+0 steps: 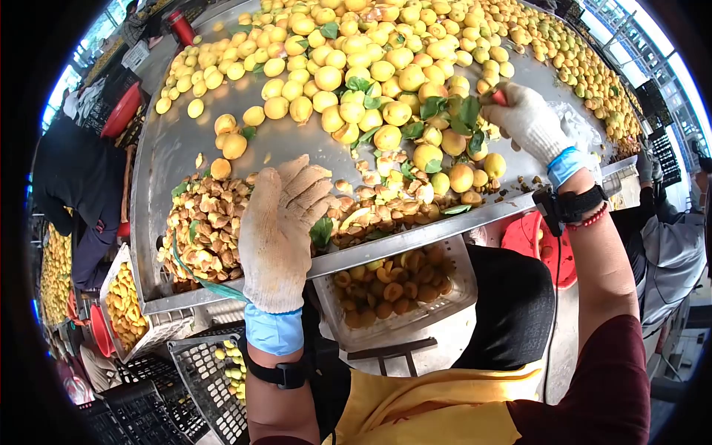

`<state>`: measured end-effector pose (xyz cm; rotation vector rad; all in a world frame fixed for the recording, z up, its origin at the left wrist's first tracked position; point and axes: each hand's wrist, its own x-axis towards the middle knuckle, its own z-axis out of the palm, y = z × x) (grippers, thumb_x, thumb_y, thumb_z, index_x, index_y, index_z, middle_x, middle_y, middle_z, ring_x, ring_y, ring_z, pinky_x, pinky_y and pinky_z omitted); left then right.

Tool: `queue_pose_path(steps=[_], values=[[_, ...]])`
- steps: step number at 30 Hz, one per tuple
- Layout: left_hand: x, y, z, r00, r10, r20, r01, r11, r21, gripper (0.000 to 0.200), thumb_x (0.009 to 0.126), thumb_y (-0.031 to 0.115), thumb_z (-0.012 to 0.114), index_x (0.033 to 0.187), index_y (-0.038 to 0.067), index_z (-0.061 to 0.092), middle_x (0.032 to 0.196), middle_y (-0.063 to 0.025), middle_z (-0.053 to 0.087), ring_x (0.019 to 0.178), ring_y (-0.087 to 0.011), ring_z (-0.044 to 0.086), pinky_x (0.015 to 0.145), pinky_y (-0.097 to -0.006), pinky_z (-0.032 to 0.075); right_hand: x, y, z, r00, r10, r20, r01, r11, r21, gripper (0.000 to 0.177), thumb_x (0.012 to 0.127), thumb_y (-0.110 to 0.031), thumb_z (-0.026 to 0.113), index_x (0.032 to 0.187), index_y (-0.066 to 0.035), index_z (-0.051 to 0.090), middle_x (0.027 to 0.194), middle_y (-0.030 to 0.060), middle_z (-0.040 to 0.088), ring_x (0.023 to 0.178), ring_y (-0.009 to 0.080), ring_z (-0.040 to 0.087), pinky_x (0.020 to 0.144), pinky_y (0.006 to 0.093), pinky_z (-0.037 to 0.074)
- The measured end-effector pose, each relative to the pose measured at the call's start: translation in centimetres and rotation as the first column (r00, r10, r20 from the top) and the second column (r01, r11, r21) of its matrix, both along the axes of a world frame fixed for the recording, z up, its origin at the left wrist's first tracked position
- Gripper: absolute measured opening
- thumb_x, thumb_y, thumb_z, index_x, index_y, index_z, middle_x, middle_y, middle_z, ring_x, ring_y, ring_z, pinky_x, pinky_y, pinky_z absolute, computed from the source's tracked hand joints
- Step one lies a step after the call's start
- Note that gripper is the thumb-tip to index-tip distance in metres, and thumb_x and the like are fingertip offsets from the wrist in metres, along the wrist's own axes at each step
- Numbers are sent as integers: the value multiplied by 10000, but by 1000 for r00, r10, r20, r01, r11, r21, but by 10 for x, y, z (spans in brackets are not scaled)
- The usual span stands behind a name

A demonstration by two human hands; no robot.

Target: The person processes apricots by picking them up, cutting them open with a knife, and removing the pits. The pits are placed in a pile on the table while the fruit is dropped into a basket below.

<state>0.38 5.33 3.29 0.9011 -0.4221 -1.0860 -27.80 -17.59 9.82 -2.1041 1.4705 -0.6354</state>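
Note:
Whole yellow apricots (326,78) with some green leaves cover much of a metal table (174,133). My left hand (278,230), in a cream work glove with a blue cuff, is open with its fingers stretched over the near edge, beside a heap of apricot pits (211,219). My right hand (530,122), gloved too, is closed on a small red object (499,98) that pokes out at the fingertips; its kind I cannot tell. Leaves and whole apricots lie just left of that hand. Below the table edge, a pale plastic crate (345,330) holds halved apricots (397,285).
A red basin (541,245) stands under the table at right. Crumpled clear plastic (575,130) lies by my right wrist. At left are a person in dark clothes (78,170), a crate of apricot pieces (122,300) and black crates (211,378). Another person (671,259) is at right.

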Motion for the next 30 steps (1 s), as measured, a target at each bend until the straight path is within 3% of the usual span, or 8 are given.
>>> queue_pose_path(steps=[1,6,11,14,17,25,28,30], values=[[-3,-2,-3,1000,4,21,-4,1000,-3,562,1088,414,511,1338,-86,573,1278,-246,649,1095,-326,671,964,-470,570,-7,-4,-5,899,24,-436,-90,987,-130,249,890,-283,741,982,-56,698,784,157,698,717,316,699,638,398,547],[-13,-10,-15,999,-55,1,55,998,15,549,1087,408,519,1328,-81,583,1254,-231,667,1078,-318,686,966,-441,569,-4,18,-24,991,105,-87,-117,983,-142,351,862,-337,751,1023,-37,665,943,225,715,922,398,697,802,440,532],[-22,-14,-20,991,-130,-24,131,991,30,555,1086,403,531,1329,-94,576,1230,-216,676,1104,-321,684,969,-443,570,-9,-20,-67,929,5,-370,-21,999,-40,475,817,-347,766,1159,-28,683,1067,242,718,1042,417,678,904,473,527],[-21,-15,-18,995,-95,-6,95,995,18,587,1091,421,516,1340,-109,558,1252,-233,657,1112,-336,676,981,-460,565,-19,-23,-79,967,18,-255,-34,998,-60,410,839,-278,768,1150,-22,686,993,171,746,918,336,719,828,428,553],[-14,-16,-19,995,-100,23,99,995,29,608,1096,429,501,1353,-120,545,1250,-245,649,1113,-342,670,980,-457,565,-35,-11,-37,956,-43,289,-58,941,335,234,945,-142,712,1162,-57,694,814,-22,668,578,50,567,482,230,460],[-24,-12,-18,991,-126,45,123,990,68,604,1102,434,485,1370,-104,547,1222,-225,674,1114,-312,674,987,-414,552,-204,50,21,853,-335,401,337,939,70,272,965,-131,687,1218,-31,672,803,-10,675,529,45,548,437,213,411],[-32,-8,-18,990,-135,36,131,987,90,598,1102,433,485,1369,-98,553,1208,-210,687,1103,-292,679,993,-404,546,-257,75,28,860,-424,-285,475,869,140,317,928,-161,711,1221,-40,706,894,87,721,665,118,664,562,246,517],[-34,-9,-22,981,-192,18,190,979,76,592,1098,423,496,1363,-103,556,1195,-198,695,1074,-271,687,976,-397,556,-280,77,3,844,-360,-398,274,927,-257,359,898,-173,728,1227,-30,708,924,119,730,757,180,701,637,334,560]])
